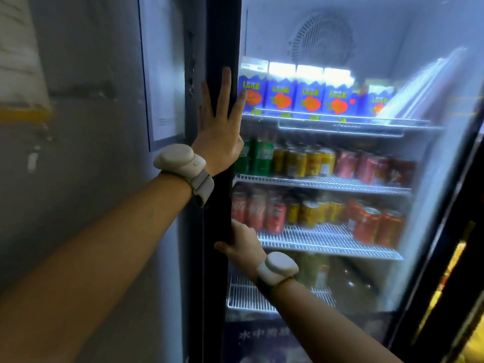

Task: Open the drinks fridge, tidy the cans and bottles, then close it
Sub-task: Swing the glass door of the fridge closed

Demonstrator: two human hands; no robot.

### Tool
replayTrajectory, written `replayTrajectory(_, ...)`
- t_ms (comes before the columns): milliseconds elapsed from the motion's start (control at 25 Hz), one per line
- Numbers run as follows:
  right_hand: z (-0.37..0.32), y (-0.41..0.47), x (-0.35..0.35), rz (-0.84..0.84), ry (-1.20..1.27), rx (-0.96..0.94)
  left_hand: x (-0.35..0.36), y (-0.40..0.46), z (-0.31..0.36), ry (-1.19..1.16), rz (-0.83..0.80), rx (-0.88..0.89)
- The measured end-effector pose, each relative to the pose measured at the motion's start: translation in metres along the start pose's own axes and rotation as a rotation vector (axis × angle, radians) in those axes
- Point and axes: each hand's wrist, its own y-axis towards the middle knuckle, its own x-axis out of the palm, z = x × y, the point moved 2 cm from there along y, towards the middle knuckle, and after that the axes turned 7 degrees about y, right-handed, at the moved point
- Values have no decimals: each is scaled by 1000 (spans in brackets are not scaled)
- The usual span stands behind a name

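The drinks fridge is lit inside, and its black vertical door edge (pixel 222 35) runs down the middle of the view. My left hand (pixel 220 127) lies flat against that edge with its fingers spread. Lower down, my right hand (pixel 243 239) is wrapped around the same edge, thumb on the outside. Blue cartons (pixel 309 93) line the top shelf. The shelf below holds green cans (pixel 259 158), yellow cans (pixel 303 162) and red cans (pixel 366 166). More red cans (pixel 262 210) and yellow cans (pixel 311 213) stand on the third shelf. Dim bottles (pixel 340 279) sit at the bottom. I cannot tell how far the door stands from the cabinet.
A grey wall (pixel 78 153) lies close on the left, with a paper notice (pixel 162 74) beside the fridge. The fridge's black right frame (pixel 445 258) slants down the right side. A round fan grille (pixel 324 38) sits on the back wall. Glare streaks the upper right.
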Motion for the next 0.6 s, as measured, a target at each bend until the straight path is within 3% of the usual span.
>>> replayTrajectory(600,55,100,12,-4,42,-28,91,44,-34,-195,-55,-14)
